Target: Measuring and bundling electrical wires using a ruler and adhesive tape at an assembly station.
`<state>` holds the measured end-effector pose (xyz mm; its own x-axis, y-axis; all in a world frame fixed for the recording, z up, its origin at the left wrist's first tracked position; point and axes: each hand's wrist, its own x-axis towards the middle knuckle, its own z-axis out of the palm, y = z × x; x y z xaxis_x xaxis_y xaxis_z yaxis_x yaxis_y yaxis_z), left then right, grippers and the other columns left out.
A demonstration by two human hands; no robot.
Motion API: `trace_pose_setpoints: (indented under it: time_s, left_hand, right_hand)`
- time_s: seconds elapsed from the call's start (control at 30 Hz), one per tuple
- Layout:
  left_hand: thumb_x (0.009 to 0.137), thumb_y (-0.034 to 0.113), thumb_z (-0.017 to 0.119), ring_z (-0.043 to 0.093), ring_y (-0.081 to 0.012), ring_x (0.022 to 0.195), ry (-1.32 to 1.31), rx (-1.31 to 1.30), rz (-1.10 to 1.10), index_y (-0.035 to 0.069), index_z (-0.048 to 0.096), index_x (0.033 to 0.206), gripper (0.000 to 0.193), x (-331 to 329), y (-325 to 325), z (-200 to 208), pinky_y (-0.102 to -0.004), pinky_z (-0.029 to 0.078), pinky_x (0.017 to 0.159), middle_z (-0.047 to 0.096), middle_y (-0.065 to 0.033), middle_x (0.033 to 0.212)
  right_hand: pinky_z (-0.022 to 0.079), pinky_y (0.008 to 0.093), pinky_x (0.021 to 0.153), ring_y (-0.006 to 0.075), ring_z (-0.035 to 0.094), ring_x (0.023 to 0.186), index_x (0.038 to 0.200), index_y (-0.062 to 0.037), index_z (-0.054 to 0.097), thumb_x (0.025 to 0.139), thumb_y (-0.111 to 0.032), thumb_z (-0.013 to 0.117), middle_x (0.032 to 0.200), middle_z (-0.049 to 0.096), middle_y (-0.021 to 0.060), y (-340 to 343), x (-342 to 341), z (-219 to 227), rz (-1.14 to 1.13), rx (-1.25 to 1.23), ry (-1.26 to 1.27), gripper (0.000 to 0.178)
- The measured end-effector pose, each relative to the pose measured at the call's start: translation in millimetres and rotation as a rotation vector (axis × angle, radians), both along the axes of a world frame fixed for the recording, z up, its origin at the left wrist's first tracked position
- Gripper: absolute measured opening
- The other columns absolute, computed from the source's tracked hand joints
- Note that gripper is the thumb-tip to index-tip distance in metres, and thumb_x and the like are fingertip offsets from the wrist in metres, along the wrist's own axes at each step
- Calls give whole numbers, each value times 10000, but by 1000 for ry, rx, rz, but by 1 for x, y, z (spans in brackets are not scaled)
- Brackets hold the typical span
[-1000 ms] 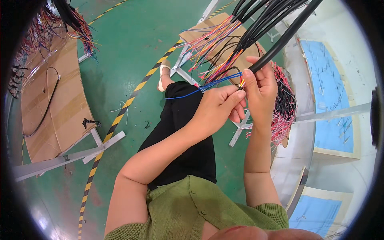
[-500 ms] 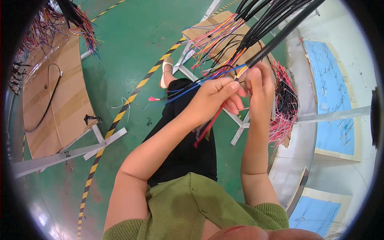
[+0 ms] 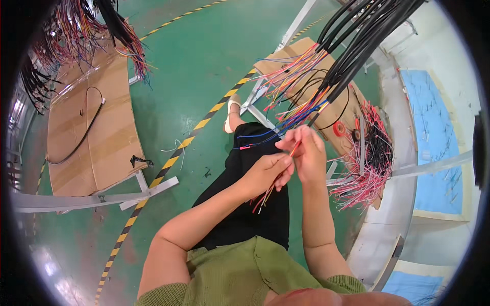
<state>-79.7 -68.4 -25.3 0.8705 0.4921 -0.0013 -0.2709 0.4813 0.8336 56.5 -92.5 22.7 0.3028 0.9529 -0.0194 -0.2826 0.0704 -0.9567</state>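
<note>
A cardboard-topped bench at right is laid with a red tape roll, a dark roll beside it and a heap of pink and black wires. A second cardboard-covered bench, at left, is strewn with a curved black cable and a black scrap. The green floor is crossed by striped tape.

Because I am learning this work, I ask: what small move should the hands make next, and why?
Perhaps slide the left hand down the thin wires to gather their ends: these spread loosely below it, while the right hand is at the wires above and could steady them.
</note>
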Motion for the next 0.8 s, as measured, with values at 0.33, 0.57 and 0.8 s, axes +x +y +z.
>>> trace_pose_setpoints:
  time_s: [0.33,0.57,0.8]
  left_hand:
    - [982,298,552,703,-177,815,82,-362,-351,8,622,1047,306,-53,8,-28,-296,579,744,704,-128,939]
    - [961,175,575,693,-183,914,130,-229,-407,-31,624,1125,268,-64,1,-22,-291,556,811,695,-134,1016]
    - [929,43,555,683,-190,946,60,-90,-304,-77,595,1144,250,-70,-14,-22,-289,529,874,688,-153,1014]
  right_hand:
    - [250,206,461,60,275,535,871,-72,451,1039,-202,412,697,329,-25,26,31,1,190,18,513,216]
    - [232,216,474,61,245,549,863,-77,433,1052,-216,385,680,311,-31,22,34,-2,261,-9,553,239]
    - [230,211,471,58,243,544,869,-79,440,1052,-222,387,678,313,-35,17,37,-4,284,11,540,238]
